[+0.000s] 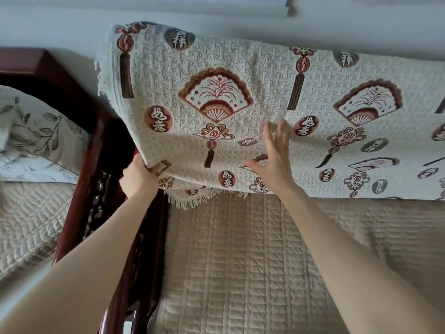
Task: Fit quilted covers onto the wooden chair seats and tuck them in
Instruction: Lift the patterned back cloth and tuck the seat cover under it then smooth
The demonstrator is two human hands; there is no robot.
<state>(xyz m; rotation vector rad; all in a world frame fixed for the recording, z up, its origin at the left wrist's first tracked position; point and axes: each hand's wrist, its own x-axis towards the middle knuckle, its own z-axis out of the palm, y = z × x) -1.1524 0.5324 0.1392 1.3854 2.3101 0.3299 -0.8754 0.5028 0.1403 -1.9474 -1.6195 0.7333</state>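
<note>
Right, the patterned cover [216, 97] hangs over the backrest of the wooden seat, fans and tassel motifs facing out. Its fringed lower edge [190, 200] is bunched just above the beige quilted cover [240, 261], which lies spread across the seat below. The left hand [138, 178] is down at the bottom left corner, curled round the cloth's edge right beside the dark wooden armrest [96, 184]. The right hand [274, 162] lies flat on the face of the patterned cover, fingers [269, 138] straight and spread, pressing and gripping nothing. This looks like thick, soft woven stuff: limp, with a bit of weight, and textured enough to stay put rather than slide. I'd say the hold belongs on the solid hem at the corner, as the left hand has it, not on the fringe, which could pull loose. The flat palm is well placed to smooth slack down toward the crease where back meets seat, and that seems the place to tuck. Further left, past the armrest, a neighbouring seat carries a floral cushion [36, 131] and a quilted cover of its own [29, 213], with the pale wall [216, 10] behind.
</note>
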